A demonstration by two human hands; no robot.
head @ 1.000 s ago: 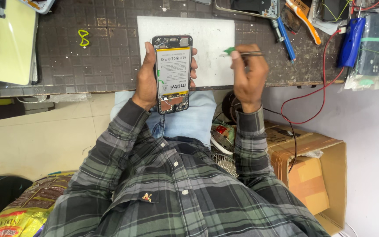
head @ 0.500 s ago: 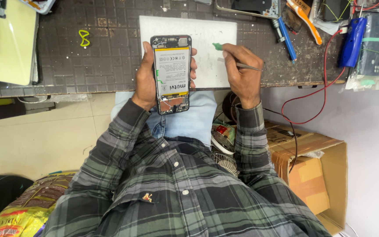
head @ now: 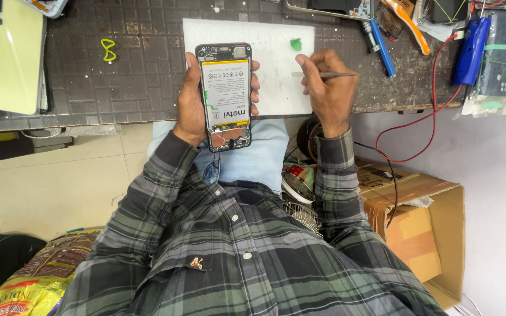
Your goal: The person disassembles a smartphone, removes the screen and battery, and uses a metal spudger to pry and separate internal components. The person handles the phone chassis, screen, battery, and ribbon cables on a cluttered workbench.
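The left hand is wrapped around an opened phone, fingers curled over its right edge and the thumb side along its left — the back cover is off, so the pale battery and the circuit board at the lower end show. The phone is held upright above the near edge of the workbench, partly over a white mat.

The right hand is closed in a pinch on thin metal tweezers, whose shaft points out to the right; the fingertips rest on the white mat. Just above them, on the mat, lies 1 small green piece, apart from the fingers.

Further out on the dark bench: a yellow-green loop to the left, a blue pen-like tool and an orange-handled tool to the right — and a red wire hanging over the edge toward a cardboard box.
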